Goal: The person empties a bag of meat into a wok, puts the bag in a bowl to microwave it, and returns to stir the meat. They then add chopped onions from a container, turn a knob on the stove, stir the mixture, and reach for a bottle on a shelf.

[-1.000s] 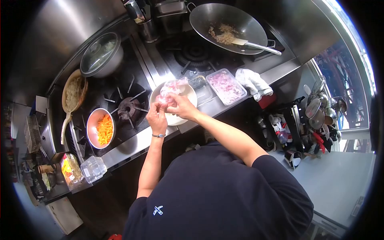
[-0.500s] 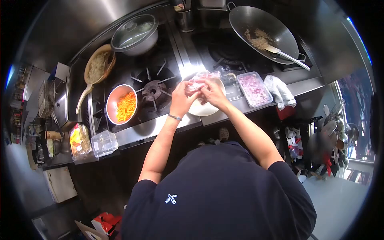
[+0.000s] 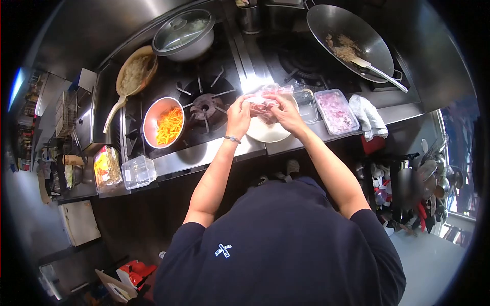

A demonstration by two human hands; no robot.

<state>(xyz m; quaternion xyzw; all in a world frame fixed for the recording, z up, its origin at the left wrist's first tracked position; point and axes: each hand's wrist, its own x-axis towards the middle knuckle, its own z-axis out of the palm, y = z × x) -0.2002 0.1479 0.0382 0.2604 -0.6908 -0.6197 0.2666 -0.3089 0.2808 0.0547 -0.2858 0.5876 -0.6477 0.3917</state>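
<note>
Between my hands, over a white plate (image 3: 268, 134), is a clear plastic bag of raw-looking reddish meat (image 3: 263, 106). My left hand (image 3: 239, 113) is closed on the bag's left side. On its right side, my right hand (image 3: 287, 113) grips the bag with thumb and fingers. Right of the plate sit a clear plastic container (image 3: 307, 106) and a tub of chopped pink-purple pieces, perhaps onion (image 3: 337, 113). Left of my hands is a bowl (image 3: 151, 127) holding orange strips that look like carrot (image 3: 169, 126).
A wok (image 3: 352, 30) with browned bits and a spatula (image 3: 380, 74) sits back right. A lidded pot (image 3: 185, 40) and a long-handled pan (image 3: 122, 92) stand back left. A cloth (image 3: 368, 116) hangs at the counter edge. Bare burner grates (image 3: 205, 106) lie near the bowl.
My hands have spread slightly apart and the bag is stretched wider, with more of the red meat showing. The whole view has shifted a little as the head moved.
</note>
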